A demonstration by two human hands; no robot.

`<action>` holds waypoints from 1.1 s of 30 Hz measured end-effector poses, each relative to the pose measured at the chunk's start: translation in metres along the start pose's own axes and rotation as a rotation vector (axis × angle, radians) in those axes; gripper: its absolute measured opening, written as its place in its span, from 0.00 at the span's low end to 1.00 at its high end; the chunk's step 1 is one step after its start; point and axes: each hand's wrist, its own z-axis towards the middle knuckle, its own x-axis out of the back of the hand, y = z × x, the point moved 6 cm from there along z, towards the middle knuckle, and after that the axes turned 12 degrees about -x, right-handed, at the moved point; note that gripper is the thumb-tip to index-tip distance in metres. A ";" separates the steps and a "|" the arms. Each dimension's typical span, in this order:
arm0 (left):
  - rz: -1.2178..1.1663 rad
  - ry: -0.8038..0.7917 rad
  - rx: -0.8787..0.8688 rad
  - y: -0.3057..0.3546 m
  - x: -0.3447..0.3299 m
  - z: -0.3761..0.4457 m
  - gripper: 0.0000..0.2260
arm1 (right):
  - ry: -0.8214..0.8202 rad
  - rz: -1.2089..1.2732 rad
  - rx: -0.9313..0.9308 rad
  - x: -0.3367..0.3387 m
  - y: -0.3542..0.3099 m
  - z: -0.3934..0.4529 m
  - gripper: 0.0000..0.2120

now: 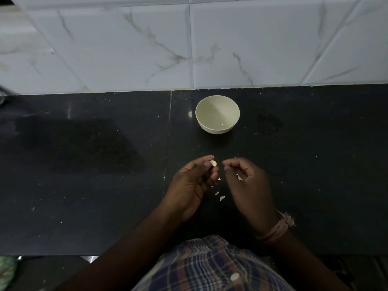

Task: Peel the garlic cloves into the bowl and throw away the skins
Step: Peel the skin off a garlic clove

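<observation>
Left hand pinches a peeled garlic clove at its fingertips; right hand curls around skin scraps. The bowl stands on the worktop straight ahead — beyond both hands, slightly nearer the left — more skins lying below between the wrists.

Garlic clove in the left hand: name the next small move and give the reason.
Probably carry the garlic clove forward and drop it into the bowl. It looks bare and pale in the left hand's fingertip grip, skin bits lie on the counter below, the right hand holds more skin, and the bowl sits just ahead, seemingly empty.
</observation>
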 end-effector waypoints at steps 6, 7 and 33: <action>0.023 -0.016 -0.057 0.002 -0.004 0.000 0.10 | -0.081 0.096 0.104 -0.006 -0.011 -0.004 0.17; 0.024 -0.017 -0.072 0.004 -0.005 0.000 0.10 | -0.074 0.113 0.110 -0.006 -0.012 -0.004 0.18; 0.049 -0.120 -0.225 0.014 -0.014 -0.003 0.14 | 0.030 0.113 0.361 -0.004 -0.033 -0.021 0.24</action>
